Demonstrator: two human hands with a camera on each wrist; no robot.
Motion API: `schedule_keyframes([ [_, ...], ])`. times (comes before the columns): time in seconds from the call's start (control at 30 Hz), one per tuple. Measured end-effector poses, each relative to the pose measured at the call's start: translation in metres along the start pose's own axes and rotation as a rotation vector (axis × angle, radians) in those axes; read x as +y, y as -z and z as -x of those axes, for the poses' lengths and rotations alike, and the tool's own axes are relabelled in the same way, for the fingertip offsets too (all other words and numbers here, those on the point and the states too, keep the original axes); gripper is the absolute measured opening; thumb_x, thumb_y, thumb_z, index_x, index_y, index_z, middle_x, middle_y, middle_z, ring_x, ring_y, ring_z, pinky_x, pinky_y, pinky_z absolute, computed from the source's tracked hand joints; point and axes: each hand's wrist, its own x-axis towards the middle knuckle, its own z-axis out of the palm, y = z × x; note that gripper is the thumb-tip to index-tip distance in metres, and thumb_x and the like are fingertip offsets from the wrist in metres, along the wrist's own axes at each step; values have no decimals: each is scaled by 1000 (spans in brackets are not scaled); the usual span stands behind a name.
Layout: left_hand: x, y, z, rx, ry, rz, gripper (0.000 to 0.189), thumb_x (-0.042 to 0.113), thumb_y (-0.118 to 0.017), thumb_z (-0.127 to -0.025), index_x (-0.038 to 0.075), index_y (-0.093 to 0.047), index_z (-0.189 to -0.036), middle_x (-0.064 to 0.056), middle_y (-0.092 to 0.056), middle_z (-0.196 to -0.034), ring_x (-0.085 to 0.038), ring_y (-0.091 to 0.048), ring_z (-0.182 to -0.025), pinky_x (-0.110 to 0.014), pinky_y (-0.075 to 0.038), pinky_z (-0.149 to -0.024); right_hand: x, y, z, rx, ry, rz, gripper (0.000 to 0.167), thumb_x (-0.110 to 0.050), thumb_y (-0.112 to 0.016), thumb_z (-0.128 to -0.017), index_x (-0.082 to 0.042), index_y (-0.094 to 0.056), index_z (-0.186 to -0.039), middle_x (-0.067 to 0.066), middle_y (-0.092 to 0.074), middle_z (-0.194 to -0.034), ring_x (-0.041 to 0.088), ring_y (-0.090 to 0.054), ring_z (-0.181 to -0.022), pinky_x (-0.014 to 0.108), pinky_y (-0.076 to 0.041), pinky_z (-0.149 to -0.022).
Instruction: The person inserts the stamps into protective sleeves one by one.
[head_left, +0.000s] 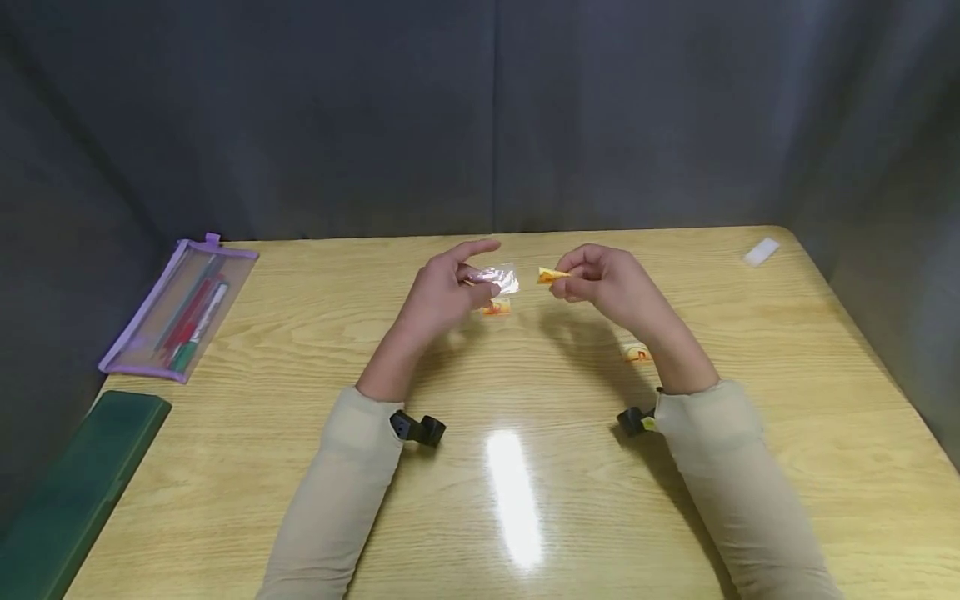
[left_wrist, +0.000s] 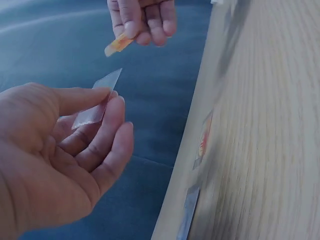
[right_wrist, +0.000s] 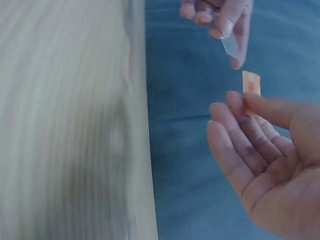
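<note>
My left hand (head_left: 442, 292) pinches a small clear plastic pouch (left_wrist: 97, 110) between thumb and fingertips, held up above the table. Facing it, my right hand (head_left: 611, 287) pinches a small yellow-orange packet (right_wrist: 251, 82) by one end between thumb and forefinger. A short gap separates the pouch and this packet. Below the left fingertips another small orange-and-yellow packet (head_left: 497, 307) lies on the wooden table. A further one with a red-orange mark (head_left: 637, 353) lies beside the right wrist, partly covered by it in the head view.
A mesh zip pouch (head_left: 142, 329) with purple edging, holding several markers, lies at the far left. In front of it is a dark green case (head_left: 82, 492). A small white block (head_left: 762, 252) sits near the back right corner. Dark curtains (head_left: 480, 117) surround the table.
</note>
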Motion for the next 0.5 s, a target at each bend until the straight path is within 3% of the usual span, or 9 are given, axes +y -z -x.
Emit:
schedule_keyframes([
  [0.13,0,3,-1,11,87,160,42,9,-73,-93,17,-63,-134,-17,-76,-106,-32,-75,-93,-32,-61,-81,-6,-2,-7,17,-16,-156,27,-17,-69,-98,-6,-63,-121,3,-78,-95,12,-75,-89,25,-59,-86],
  [0.3,1,2,-2,-33,131,267,26,12,-71,-96,4,-66,-121,-14,-76,-108,-37,-74,-95,-49,-58,-95,-12,-3,-9,11,-5,-228,33,-11,-69,-97,-5,-62,-129,1,-77,-91,14,-75,-89,29,-61,-87],
  [0.5,2,2,-1,-63,107,259,23,21,-63,-102,6,-68,-119,-10,-73,-103,-18,-71,-76,-40,-61,-86,-10,-3,-7,-1,1,-229,23,-6,-65,-98,0,-62,-120,8,-76,-96,14,-75,-86,30,-62,-82],
])
